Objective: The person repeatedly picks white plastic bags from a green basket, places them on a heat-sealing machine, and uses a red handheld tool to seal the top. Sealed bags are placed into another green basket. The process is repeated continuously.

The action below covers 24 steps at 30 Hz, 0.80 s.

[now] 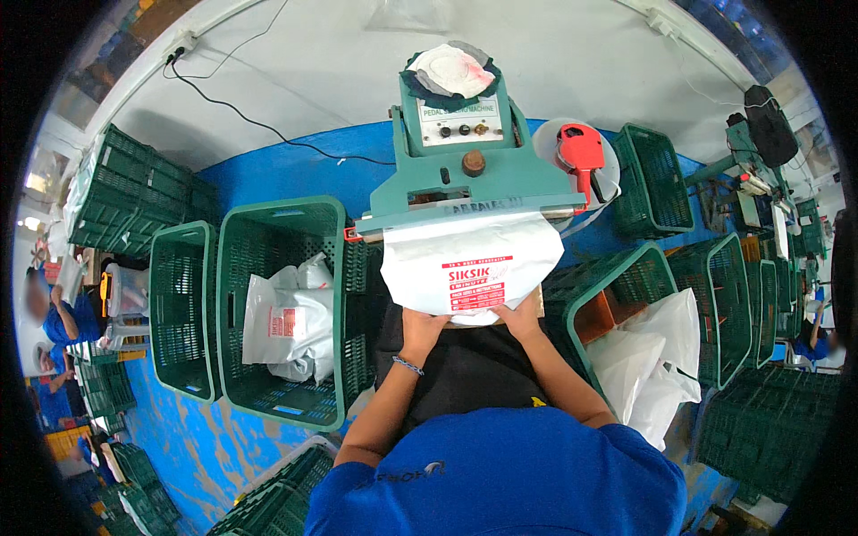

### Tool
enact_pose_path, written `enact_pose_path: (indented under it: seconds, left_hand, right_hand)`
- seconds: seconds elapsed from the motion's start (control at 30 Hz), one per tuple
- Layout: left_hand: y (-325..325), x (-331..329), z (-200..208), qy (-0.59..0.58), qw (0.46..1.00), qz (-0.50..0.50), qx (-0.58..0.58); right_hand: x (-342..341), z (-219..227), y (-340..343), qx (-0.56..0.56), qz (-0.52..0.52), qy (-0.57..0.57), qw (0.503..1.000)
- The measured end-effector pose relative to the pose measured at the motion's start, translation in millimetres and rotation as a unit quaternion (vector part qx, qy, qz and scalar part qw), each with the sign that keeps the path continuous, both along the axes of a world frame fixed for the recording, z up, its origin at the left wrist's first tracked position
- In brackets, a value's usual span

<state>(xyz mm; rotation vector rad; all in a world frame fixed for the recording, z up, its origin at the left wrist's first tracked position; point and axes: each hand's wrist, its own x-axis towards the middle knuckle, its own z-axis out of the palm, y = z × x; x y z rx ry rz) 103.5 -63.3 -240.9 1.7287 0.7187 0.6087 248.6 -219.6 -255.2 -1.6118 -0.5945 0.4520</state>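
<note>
A white plastic bag (411,263) with red print hangs from the jaw of a green pedal sealing machine (402,198), its upper edge at the sealing bar. At the bag's lower left, my left hand (424,327) grips the bottom edge. My right hand (520,320) grips the same edge at the lower right. Fingers of both hands are partly hidden by the bag. Whether the jaw is pressed down on the bag, I cannot tell.
To the left, a green crate (234,393) holds printed white bags (308,330). Another green crate (572,308) on the right has white bags (666,335) hanging over its side. A red tape dispenser (581,147) lies beside the machine; folded cloths (451,71) sit on top.
</note>
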Motion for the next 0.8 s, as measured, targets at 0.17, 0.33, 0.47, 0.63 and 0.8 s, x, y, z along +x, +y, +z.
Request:
enact_pose_path:
  seconds: [0.17, 0.33, 0.47, 0.63, 0.8]
  left_hand:
    - [1.4, -2.1, 3.4, 0.033, 0.999, -0.014, 0.024]
    - [-0.2, -1.7, 4.6, 0.042, 0.998, -0.005, 0.038]
    - [-0.5, -1.6, 6.5, 0.054, 0.998, -0.008, 0.034]
    - [-2.0, -0.2, 7.3, 0.032, 0.999, 0.016, -0.015]
    - [-3.3, 0.3, 5.6, 0.004, 0.998, 0.017, -0.058]
  right_hand:
    - [3.0, -6.7, 2.3, -0.016, -0.007, -0.03, 0.999]
    - [4.5, -5.1, 1.1, -0.026, 0.0, -0.067, 0.997]
    - [1.1, 3.7, 0.2, -0.013, -0.002, 0.006, 1.0]
    - [3.0, 4.2, -0.1, -0.023, -0.018, -0.105, 0.994]
    - [6.3, -2.9, -3.8, -0.064, -0.002, -0.069, 0.996]
